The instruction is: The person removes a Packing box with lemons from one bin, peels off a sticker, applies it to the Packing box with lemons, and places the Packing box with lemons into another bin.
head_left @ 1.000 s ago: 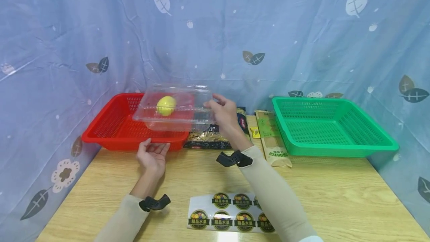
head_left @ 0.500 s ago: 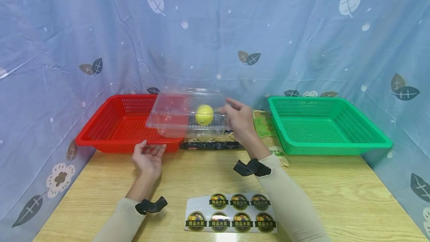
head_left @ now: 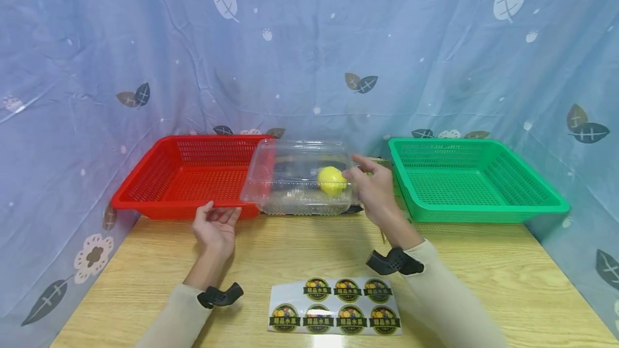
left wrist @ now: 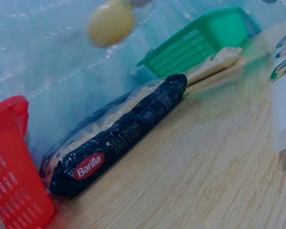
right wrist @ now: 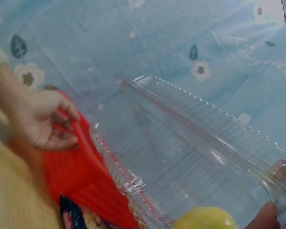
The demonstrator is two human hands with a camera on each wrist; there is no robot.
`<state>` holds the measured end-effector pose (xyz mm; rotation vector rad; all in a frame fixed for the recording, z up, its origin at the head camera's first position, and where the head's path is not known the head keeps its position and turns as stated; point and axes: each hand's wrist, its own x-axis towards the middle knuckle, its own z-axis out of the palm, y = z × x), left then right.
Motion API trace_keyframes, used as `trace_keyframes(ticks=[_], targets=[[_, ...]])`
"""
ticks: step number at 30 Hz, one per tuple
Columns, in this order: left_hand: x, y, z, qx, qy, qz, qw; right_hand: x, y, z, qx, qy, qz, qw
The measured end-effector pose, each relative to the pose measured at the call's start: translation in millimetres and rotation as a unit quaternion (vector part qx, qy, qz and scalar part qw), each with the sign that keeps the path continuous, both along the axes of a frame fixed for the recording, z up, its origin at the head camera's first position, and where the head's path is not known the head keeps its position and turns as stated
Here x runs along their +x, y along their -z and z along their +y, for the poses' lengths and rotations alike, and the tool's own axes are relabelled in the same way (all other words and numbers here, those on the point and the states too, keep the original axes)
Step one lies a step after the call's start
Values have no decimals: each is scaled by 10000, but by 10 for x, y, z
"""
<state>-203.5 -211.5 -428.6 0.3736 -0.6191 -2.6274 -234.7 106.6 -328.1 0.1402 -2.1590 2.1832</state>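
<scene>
In the head view my right hand (head_left: 377,189) pinches the right end of a clear plastic box (head_left: 295,171), held raised over the back of the table. A yellow lemon (head_left: 331,180) lies inside at that end, close to my fingers. The right wrist view shows the box (right wrist: 181,138) tilted, with the lemon (right wrist: 207,219) at the bottom edge. My left hand (head_left: 215,230) grips the front rim of a red plastic basket (head_left: 186,209), thumb over the rim and fingers below it. No contents are visible in this basket.
A Barilla pasta bag (left wrist: 119,136) lies beside the red basket, mostly hidden behind the box in the head view. A green basket (head_left: 483,214) stands back right. A sheet of round fruit stickers (head_left: 333,307) lies in front. A patterned curtain (head_left: 309,42) closes off the back.
My right hand has carried the box rightward and lower, from over the red basket to beside it. The lemon has shifted to the box's right end. My left hand has kept its grip.
</scene>
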Motion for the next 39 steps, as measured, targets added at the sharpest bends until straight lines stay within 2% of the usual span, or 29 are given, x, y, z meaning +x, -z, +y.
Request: trace_keyframes(ticks=[7,19,25,34,39], targets=[[-2,33,6,-38,34,-40,10000,110,117,142,509,118,-66,9986],[10,38,11,-144,-38,-34,9999,235,364,295,587,147,-468,9971],[-1,29,13,-215,-55,-10,9998,278,468,355,834,157,-463,9953],[-13,17,13,-89,-48,-23,9999,337,589,382,1203,137,-548,9911],[-19,9,14,-99,-46,6,9999,343,655,410,1167,64,-515,9918]])
